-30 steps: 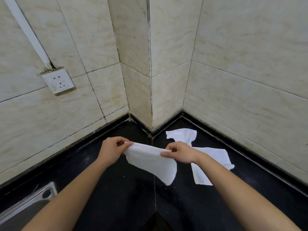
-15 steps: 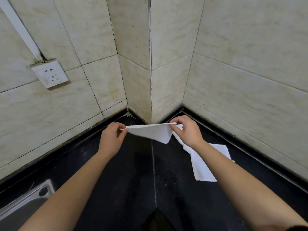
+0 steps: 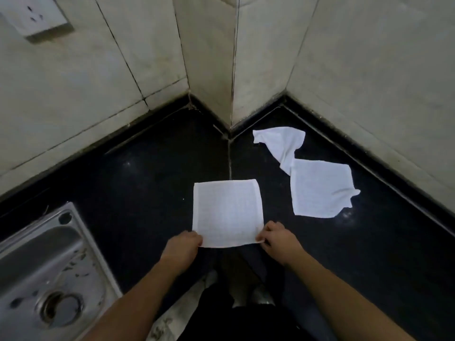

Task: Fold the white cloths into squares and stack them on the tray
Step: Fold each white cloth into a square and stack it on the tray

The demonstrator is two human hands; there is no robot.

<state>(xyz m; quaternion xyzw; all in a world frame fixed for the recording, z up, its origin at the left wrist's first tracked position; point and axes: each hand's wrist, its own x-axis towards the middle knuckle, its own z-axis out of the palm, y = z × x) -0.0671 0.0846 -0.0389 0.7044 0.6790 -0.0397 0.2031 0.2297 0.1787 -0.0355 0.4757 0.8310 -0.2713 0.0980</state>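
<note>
A white cloth (image 3: pixel 227 212) lies spread flat as a square on the black counter (image 3: pixel 138 173). My left hand (image 3: pixel 183 243) pinches its near left corner and my right hand (image 3: pixel 279 238) pinches its near right corner. Two more white cloths lie to the right: a flat one (image 3: pixel 320 190) and a crumpled one (image 3: pixel 283 141) behind it, near the wall. No tray is in view.
A steel sink (image 3: pixel 46 271) with a round drain sits at the lower left. Tiled walls (image 3: pixel 209 57) form a jutting corner behind the counter. A wall socket (image 3: pixel 32 13) is at the top left. The counter's front notch shows the floor below.
The cloth was held stretched in the air between both hands; now it lies flat on the counter, nearer to me. The view has tilted downward.
</note>
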